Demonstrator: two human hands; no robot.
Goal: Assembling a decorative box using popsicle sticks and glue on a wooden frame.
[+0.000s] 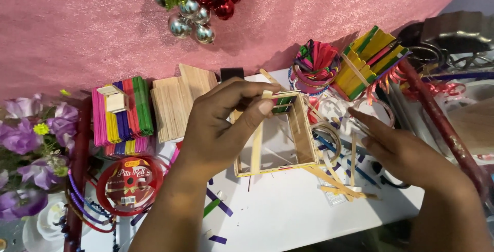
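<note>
left grip: left hand fingers and thumb pinched together on the top edge of the stick frame, where a plain wooden stick hangs down from the pinch; exact contact hidden by fingertips.
stick frame: open box of plain craft sticks, on the white table just right of and under the left grip; its far corner has green and red pieces, hard to make out.
right grip: right hand flat, fingers straight and together, holding nothing; fingertips near the clutter right of the frame, touch unclear.
below right grip: loose sticks crossed on the table, partly covered by the hand.
beyond the grips: coloured stick holder and round cup of bands, contents jumbled.
left of left grip: plain stick stack, coloured stick bundle, red ribbon spool.
far left: purple flowers, cut off by the edge.
top: bauble cluster, cropped.
</note>
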